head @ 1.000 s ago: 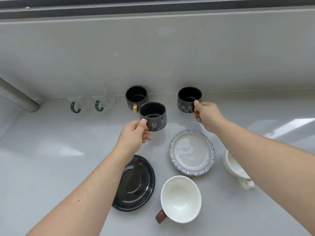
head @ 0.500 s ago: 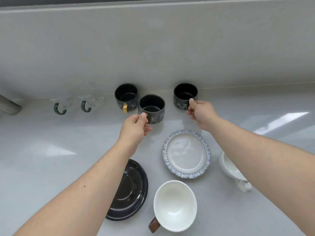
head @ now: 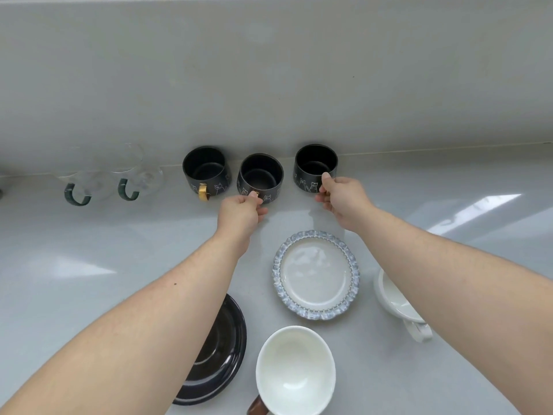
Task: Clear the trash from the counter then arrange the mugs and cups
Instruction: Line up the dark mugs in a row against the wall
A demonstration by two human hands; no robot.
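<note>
Three black mugs with white cat drawings stand in a row along the back wall. The left black mug (head: 206, 172) stands free, its gold handle facing me. My left hand (head: 241, 211) pinches the handle of the middle black mug (head: 261, 178). My right hand (head: 342, 199) grips the handle of the right black mug (head: 314, 167). Both held mugs look set on the counter. Two clear glass cups with green handles (head: 89, 181) (head: 137, 175) stand further left in the same row.
A blue-rimmed white saucer (head: 315, 274) lies in front of the mugs. A black saucer (head: 221, 351) sits under my left forearm. A white cup with a brown handle (head: 294, 372) is nearest me, and a white cup (head: 395, 304) lies under my right arm.
My left hand has carried the middle black mug back toward the wall, into line with the other two. My right hand has stayed on the right mug. The camera has tilted down.
</note>
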